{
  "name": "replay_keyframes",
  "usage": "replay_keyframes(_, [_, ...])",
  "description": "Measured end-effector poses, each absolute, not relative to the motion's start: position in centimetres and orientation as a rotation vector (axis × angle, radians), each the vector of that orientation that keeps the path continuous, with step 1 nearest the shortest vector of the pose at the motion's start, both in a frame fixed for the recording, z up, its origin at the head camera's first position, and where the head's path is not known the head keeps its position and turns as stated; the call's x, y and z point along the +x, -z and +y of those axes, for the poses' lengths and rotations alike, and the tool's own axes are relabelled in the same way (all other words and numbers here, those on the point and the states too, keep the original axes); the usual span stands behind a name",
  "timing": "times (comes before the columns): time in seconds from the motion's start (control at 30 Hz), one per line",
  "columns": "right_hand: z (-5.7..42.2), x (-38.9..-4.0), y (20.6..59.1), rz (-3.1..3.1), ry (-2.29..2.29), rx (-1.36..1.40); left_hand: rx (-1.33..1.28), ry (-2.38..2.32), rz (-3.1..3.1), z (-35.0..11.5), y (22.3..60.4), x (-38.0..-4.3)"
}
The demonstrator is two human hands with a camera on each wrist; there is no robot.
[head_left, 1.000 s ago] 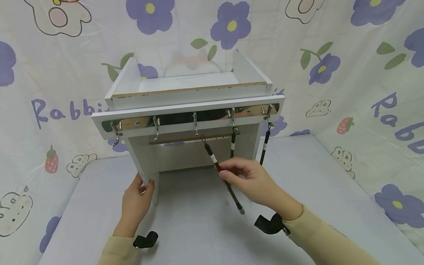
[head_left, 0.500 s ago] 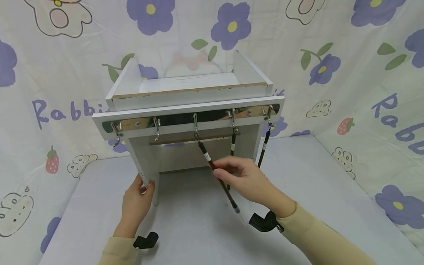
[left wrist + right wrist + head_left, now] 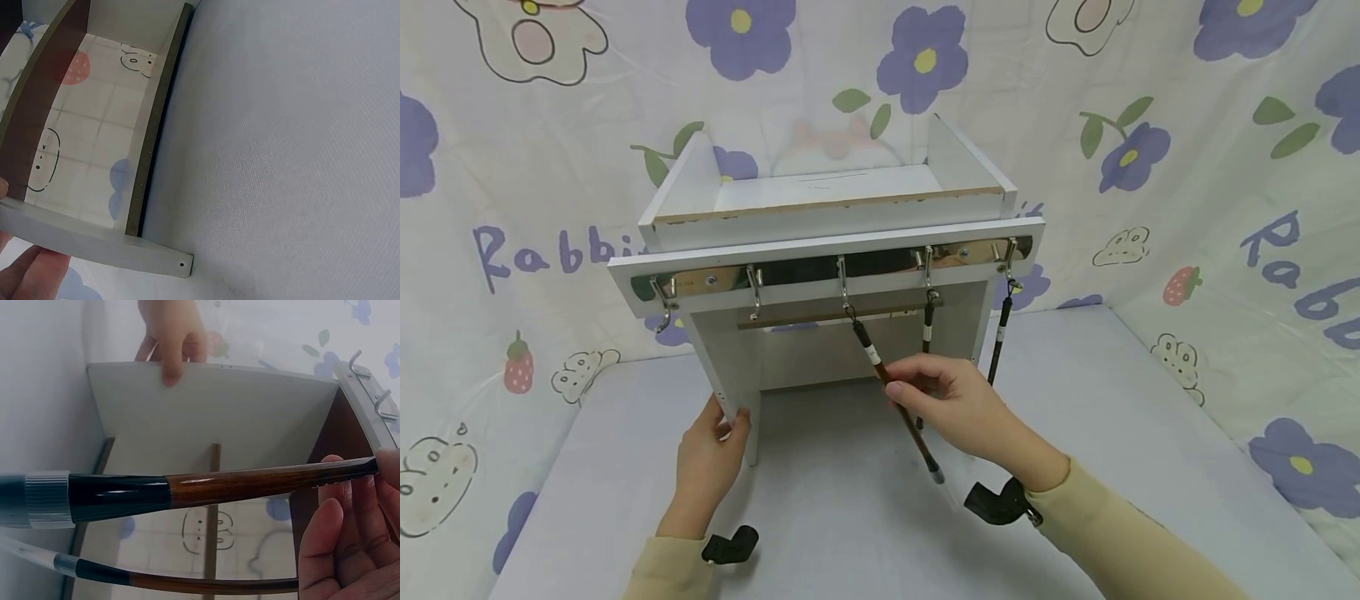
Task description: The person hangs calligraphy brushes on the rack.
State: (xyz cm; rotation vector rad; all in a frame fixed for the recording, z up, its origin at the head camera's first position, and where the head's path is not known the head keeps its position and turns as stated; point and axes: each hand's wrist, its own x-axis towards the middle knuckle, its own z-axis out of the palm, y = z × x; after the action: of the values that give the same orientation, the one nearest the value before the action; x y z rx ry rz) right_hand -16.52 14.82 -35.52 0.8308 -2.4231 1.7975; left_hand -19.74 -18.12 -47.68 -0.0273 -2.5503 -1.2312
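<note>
My right hand (image 3: 951,400) pinches a calligraphy brush (image 3: 916,433) by its brown handle, tilted, with its clear-capped tip low. The cord loop at its upper end meets the tip of the middle hook (image 3: 843,283); whether it is fully over the hook I cannot tell. Two more brushes hang by loops: one (image 3: 927,329) on the hook to the right, another (image 3: 997,337) on the rightmost hook. With thumb and fingers, my left hand (image 3: 709,454) grips the left side panel (image 3: 722,367) of a white shelf rack. That grip also shows in the right wrist view.
The leftmost hook (image 3: 662,304) and the second hook (image 3: 754,292) carry nothing. Above the hook rail, the rack has an open-topped tray (image 3: 827,204). It stands on a table under a pale cloth (image 3: 1075,400), before a flower-printed curtain (image 3: 1187,208).
My right hand moved the brush slightly left, bringing its cord loop from right of the middle hook to the hook's tip. Over the last half second it barely shifted. My left hand stayed put.
</note>
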Motion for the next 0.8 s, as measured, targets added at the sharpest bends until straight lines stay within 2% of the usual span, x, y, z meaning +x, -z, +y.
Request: replay_keyframes(0.8, [14.5,-16.52,35.26,-2.445,-1.817,0.812,-0.025,1.234,-2.599,-18.01,47.17,-19.38])
